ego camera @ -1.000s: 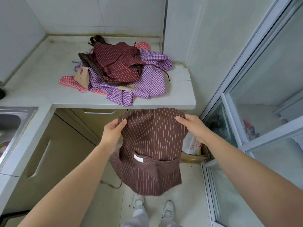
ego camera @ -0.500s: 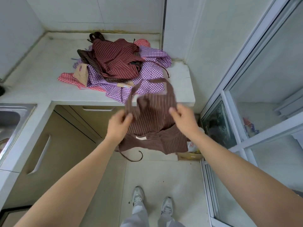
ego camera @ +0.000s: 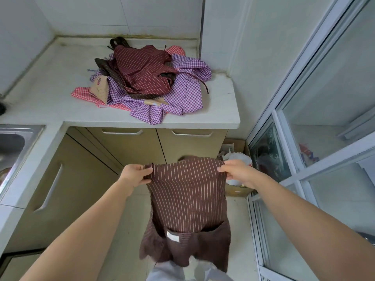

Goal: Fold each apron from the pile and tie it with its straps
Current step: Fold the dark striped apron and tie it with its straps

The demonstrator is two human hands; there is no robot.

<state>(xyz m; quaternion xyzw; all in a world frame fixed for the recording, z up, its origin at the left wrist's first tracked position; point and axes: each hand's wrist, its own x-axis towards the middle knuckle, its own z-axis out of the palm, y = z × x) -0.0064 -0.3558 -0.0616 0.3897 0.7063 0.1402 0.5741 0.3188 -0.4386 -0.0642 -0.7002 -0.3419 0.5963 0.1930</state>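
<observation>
A brown apron with thin pale stripes [ego camera: 187, 195] hangs in the air in front of me, below the counter's edge. My left hand [ego camera: 135, 174] pinches its upper left corner and my right hand [ego camera: 236, 172] pinches its upper right corner. The cloth drops straight down, with a pocket and a small white label near the bottom. Its straps are hidden. On the white counter [ego camera: 60, 102] lies the pile of aprons [ego camera: 150, 82]: dark red striped on top, purple check and red check beneath.
A steel sink [ego camera: 14, 142] is set into the counter at the left. Beige cupboard doors [ego camera: 129, 147] stand under the counter. A cardboard box with a white bag [ego camera: 239, 159] sits on the floor by the glass sliding door [ego camera: 304, 138] on the right.
The apron was bunched up near the counter edge with its neck loop flipped up; now both hands have dropped lower and spread apart, and the apron hangs flat and straight.
</observation>
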